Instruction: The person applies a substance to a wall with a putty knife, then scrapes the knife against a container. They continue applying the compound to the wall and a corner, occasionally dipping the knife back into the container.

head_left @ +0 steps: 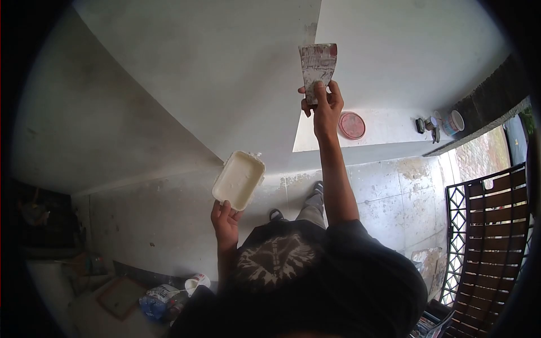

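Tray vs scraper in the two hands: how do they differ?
Shape: the tray is a hollow rounded rectangle with a raised rim; the scraper is flat and flares toward its far edge.
Look: the tray is mostly cream-white, the scraper patchy with dark and reddish marks.
Hold: left hand grips the tray's near end; right hand holds the scraper, farther out.
Shared: both handheld.

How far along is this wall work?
Looks done: most of the wall appears evenly pale. In hand: the right hand raises a smeared scraper; the left hand holds a tray with pale material inside. Probably left: the darker patch near the wall's edge, and perhaps cleaning the marked floor. I can't tell whether the coat is final.
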